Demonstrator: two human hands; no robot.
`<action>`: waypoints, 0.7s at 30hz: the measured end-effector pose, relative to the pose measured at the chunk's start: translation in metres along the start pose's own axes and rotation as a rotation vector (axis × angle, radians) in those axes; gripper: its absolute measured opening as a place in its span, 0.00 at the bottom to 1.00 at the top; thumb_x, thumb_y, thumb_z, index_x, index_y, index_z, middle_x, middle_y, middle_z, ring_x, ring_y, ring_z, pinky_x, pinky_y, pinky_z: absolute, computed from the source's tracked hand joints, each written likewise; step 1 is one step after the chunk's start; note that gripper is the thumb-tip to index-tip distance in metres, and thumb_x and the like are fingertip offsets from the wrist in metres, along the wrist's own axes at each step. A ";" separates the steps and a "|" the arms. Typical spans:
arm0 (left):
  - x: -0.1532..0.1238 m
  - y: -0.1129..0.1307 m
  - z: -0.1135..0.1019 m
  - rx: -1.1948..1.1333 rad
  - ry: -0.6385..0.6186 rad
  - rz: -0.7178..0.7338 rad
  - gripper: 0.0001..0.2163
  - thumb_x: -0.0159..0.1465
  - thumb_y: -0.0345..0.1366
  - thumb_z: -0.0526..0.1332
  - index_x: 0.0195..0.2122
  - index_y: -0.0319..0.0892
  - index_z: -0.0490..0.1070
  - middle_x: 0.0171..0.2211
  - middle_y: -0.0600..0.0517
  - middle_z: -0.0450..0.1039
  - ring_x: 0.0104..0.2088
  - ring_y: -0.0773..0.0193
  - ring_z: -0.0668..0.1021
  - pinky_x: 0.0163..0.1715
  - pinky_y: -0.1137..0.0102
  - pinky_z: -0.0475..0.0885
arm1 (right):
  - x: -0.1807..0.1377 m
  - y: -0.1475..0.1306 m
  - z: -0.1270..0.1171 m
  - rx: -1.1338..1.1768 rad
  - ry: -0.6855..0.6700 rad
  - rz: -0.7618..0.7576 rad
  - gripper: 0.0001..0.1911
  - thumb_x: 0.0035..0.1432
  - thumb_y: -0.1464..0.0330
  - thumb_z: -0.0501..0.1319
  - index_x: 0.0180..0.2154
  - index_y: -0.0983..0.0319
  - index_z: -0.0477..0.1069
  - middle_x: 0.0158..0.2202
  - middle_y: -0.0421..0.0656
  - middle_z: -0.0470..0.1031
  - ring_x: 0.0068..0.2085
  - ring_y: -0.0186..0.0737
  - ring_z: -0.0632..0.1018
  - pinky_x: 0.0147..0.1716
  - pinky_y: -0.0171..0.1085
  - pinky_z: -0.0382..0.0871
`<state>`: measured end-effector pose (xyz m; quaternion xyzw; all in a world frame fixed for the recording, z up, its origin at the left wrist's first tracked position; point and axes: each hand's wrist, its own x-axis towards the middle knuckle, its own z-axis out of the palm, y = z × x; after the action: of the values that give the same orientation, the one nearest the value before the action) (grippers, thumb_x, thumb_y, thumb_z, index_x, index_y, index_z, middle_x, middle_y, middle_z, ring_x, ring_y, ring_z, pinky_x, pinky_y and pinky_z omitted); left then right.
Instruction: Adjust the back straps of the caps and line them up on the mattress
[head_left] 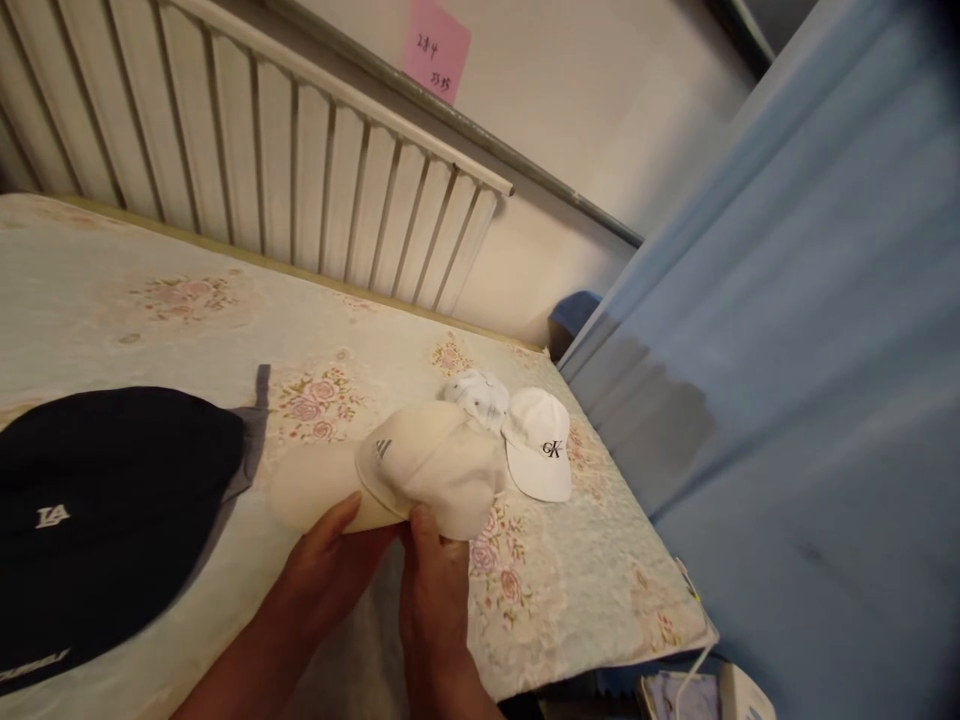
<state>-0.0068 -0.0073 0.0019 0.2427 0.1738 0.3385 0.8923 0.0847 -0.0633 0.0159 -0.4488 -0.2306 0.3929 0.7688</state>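
Observation:
A cream baseball cap (431,455) with a small dark striped logo is held above the bed, its brim pointing left. My left hand (330,550) grips the near edge of the brim, thumb on top and fingers underneath. My right hand (435,570) holds the lower rim of the crown, with its thumb pressed on the outside. Just beyond the held cap lie a white cap with black letters (538,445) and another white cap (478,397), partly covered by the cream one.
A black bag with white "LA" lettering (120,510) lies at left on the flowered bed cover (592,590). Behind the bed stands a white radiator (300,170), with a pink note (437,50) above it. A blue curtain (810,400) hangs along the right side.

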 end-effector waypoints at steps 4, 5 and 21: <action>-0.001 0.013 0.017 -0.275 0.168 0.106 0.25 0.67 0.31 0.47 0.66 0.34 0.58 0.45 0.43 0.80 0.44 0.54 0.82 0.51 0.59 0.75 | 0.004 0.000 0.000 -0.037 0.030 -0.005 0.22 0.58 0.61 0.64 0.51 0.64 0.73 0.47 0.47 0.80 0.52 0.46 0.77 0.55 0.44 0.69; 0.000 0.014 0.017 -0.319 0.158 0.125 0.26 0.68 0.30 0.45 0.67 0.34 0.55 0.46 0.42 0.80 0.44 0.53 0.82 0.51 0.58 0.75 | 0.006 -0.001 0.001 -0.048 0.035 -0.001 0.21 0.59 0.60 0.63 0.49 0.66 0.74 0.45 0.48 0.80 0.49 0.46 0.78 0.53 0.44 0.70; 0.007 -0.007 -0.001 -0.319 -0.353 0.065 0.20 0.71 0.43 0.49 0.53 0.41 0.76 0.52 0.49 0.76 0.62 0.60 0.69 0.66 0.66 0.55 | -0.003 0.000 0.005 -0.019 -0.006 -0.041 0.21 0.59 0.61 0.63 0.51 0.64 0.73 0.49 0.47 0.78 0.51 0.43 0.77 0.55 0.43 0.69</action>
<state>0.0012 -0.0064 -0.0041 0.1595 -0.0487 0.3425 0.9246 0.0794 -0.0631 0.0181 -0.4502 -0.2455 0.3763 0.7717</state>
